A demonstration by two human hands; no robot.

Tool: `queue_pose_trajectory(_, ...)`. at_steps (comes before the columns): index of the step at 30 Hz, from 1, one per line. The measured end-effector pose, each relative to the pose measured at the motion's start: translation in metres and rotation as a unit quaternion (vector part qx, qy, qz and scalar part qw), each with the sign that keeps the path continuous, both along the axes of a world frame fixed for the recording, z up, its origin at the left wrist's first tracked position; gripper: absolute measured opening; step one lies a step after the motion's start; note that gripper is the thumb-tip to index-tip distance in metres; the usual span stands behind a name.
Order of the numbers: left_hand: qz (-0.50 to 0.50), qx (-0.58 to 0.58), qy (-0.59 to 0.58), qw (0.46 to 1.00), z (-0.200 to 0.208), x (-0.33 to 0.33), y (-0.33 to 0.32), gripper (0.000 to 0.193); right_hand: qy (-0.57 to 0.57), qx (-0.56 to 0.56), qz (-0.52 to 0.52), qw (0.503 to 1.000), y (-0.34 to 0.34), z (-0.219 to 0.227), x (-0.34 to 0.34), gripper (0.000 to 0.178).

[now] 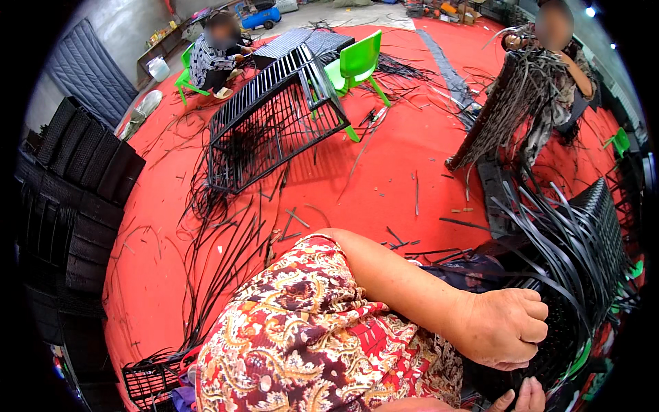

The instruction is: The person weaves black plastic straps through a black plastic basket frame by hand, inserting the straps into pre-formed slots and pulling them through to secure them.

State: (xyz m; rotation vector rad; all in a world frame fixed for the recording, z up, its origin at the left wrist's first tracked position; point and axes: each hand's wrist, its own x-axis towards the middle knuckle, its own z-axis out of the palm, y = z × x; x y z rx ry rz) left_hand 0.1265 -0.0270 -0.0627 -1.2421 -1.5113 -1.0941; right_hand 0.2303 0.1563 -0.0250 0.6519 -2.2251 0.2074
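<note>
My left hand (504,328) is closed in a fist over a black woven piece (549,357) at the lower right. What its fingers grip is hidden. Below it, at the lower edge, part of my right hand (525,397) shows; its thumb and fingertips are apart, with nothing visible between them. Long loose black plastic strips (556,247) fan up and over the woven piece beside my left hand. A tightly woven black panel (600,230) rises to their right. My patterned sleeve (309,295) fills the lower middle.
A black metal frame (274,130) lies tilted on the red floor covering (391,185) near a green chair (360,58). Two people sit at the far left and far right, the right one with a stripped woven piece (491,117). Dark woven pieces (75,199) are stacked left.
</note>
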Motion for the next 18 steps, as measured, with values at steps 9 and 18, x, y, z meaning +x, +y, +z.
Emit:
queue_pose_trajectory(9, 0.003, -0.008, 0.0, 1.0, -0.002, -0.006, -0.002, 0.024, 0.014, -0.013, 0.012, 1.0, -0.004, -0.005, -0.006, 0.017)
queue_pose_trajectory(18, 0.036, -0.02, 0.018, 0.999, -0.003, -0.011, -0.006, 0.019, -0.047, 0.035, -0.026, 0.998, -0.024, 0.013, -0.002, 0.028)
